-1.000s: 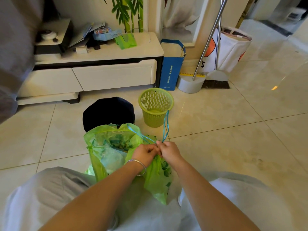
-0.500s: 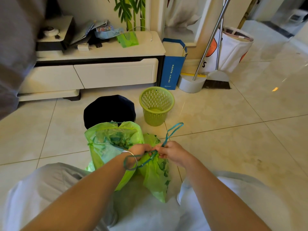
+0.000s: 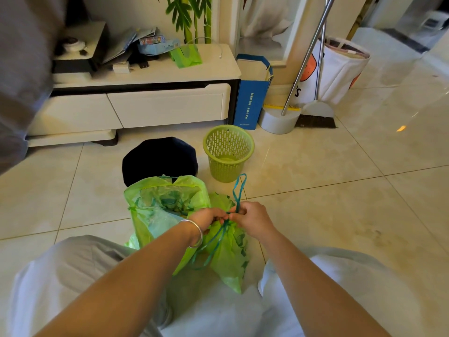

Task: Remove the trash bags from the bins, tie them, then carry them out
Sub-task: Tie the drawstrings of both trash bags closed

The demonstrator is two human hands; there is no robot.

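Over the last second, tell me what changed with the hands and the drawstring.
The drawstring loop swung from upright, out to the right, then back upright above the right hand. The left hand parted slightly from it, then closed up again. Both hands kept pinching the string over the green trash bag. The green bin stayed put.

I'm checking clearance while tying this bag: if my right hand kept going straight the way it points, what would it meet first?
Probably the left hand: the right hand points left across the teal drawstring, and their fingertips look nearly touching, though depth is unclear.
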